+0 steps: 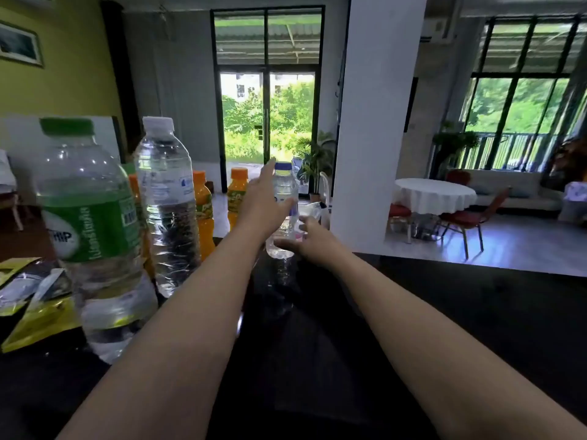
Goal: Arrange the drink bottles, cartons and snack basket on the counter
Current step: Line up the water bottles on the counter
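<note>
A small clear water bottle with a blue cap (285,185) stands at the far side of the dark counter (460,312). My left hand (263,203) wraps its upper body, index finger stretched out. My right hand (309,238) grips its base. Close on the left stands a large bottle with a green cap and green label (92,236). Beside it is a tall clear bottle with a white cap (165,204). Behind them stand orange juice bottles (236,195) with orange caps.
Yellow and black snack packets (31,300) lie at the counter's left edge. A clear plastic bag (313,211) sits behind the small bottle, next to a white pillar (374,122). Beyond the counter is a room with a round table and red chairs.
</note>
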Demonstrator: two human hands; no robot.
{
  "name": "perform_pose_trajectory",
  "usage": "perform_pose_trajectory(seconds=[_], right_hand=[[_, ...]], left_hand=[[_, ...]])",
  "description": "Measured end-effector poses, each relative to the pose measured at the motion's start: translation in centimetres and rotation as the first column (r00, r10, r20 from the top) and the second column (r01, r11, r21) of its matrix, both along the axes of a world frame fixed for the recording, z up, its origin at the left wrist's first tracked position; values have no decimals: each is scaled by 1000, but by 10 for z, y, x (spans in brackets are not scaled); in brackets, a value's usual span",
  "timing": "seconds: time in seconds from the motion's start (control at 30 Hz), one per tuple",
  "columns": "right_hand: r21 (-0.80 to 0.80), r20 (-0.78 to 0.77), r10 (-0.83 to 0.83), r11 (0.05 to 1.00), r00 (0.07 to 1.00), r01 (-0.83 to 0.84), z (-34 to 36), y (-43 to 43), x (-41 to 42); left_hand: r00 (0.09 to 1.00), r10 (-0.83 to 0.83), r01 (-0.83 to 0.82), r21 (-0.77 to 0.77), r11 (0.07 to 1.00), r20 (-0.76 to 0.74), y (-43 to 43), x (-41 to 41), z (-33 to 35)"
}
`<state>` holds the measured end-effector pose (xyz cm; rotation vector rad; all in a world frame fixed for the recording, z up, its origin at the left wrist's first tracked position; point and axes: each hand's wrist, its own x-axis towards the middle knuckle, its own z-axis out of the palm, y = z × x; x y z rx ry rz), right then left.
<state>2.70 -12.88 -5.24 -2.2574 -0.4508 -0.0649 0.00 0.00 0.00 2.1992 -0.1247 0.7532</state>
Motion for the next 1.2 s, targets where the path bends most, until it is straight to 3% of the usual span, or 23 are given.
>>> perform_pose_trajectory(seconds=[0.13,0.53,1.2], right_hand=[[-15,17,-39,999,999,39,-10,12,6],[1,95,-145,989,985,146,-10,-20,-20],[28,147,-444,895,884,445,-7,-313,-125]], left_hand=[[1000,1,-2,41,999,22,4,7,-4],[995,-87,90,-51,995,49,-33,-24,-2],[916,-402,401,-69,913,9,-325,-75,-5]])
